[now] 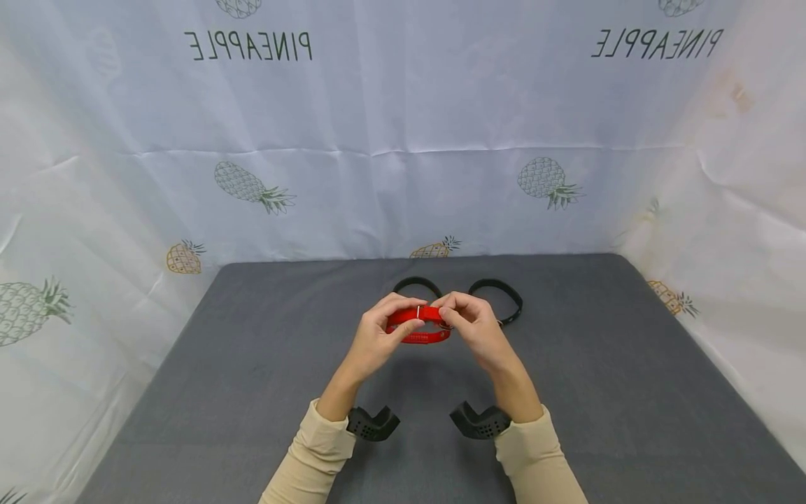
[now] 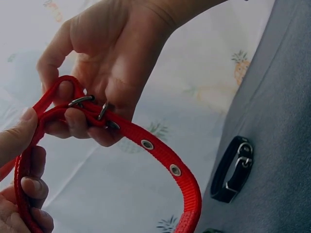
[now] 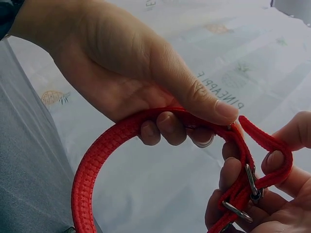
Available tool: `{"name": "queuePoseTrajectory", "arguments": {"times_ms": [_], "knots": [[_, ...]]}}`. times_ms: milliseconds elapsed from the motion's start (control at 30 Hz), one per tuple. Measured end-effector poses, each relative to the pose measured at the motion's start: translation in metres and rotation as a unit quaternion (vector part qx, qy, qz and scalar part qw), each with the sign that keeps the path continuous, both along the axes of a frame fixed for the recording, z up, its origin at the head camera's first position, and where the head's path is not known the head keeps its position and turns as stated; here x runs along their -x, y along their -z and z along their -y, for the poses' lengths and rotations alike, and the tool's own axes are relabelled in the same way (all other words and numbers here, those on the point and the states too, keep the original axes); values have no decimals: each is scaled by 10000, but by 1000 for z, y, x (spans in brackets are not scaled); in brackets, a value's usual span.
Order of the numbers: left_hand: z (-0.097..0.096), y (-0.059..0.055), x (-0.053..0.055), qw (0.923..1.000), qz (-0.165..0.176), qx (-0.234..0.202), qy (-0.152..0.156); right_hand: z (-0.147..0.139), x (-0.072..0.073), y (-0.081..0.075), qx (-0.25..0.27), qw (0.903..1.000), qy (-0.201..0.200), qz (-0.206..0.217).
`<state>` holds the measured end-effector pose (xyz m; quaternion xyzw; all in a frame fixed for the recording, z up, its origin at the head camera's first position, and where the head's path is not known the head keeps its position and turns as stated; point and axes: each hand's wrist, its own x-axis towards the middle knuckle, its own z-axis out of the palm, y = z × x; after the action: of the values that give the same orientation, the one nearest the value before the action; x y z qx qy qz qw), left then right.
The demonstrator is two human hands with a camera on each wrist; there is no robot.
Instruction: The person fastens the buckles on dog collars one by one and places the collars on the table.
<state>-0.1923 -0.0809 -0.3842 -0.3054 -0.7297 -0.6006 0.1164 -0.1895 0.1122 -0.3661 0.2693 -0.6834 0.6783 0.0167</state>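
Note:
A red collar (image 1: 425, 337) with metal eyelets is held up between both hands over the grey table. My left hand (image 1: 374, 337) grips its band, thumb pressed on top and fingers curled beneath, as the right wrist view shows. My right hand (image 1: 481, 332) pinches the strap close to the metal buckle (image 3: 251, 182). In the left wrist view, a loop of the red strap bends round a fingertip of that hand beside the buckle and a metal ring. Part of the collar is hidden behind the fingers.
Two black collars lie on the grey table (image 1: 283, 371) beyond the hands: the left black collar (image 1: 417, 281) is partly covered by them, the right black collar (image 1: 515, 299) shows more fully. A white curtain (image 1: 390, 91) printed with pineapples surrounds the table's back and sides.

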Motion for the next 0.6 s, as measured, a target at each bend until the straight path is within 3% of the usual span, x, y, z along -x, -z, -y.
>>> {"name": "queuePoseTrajectory", "arguments": {"times_ms": [600], "knots": [[1,2,-1,9999,-92,45,-15,3,1,2,-3,9999,-140,-85]]}}
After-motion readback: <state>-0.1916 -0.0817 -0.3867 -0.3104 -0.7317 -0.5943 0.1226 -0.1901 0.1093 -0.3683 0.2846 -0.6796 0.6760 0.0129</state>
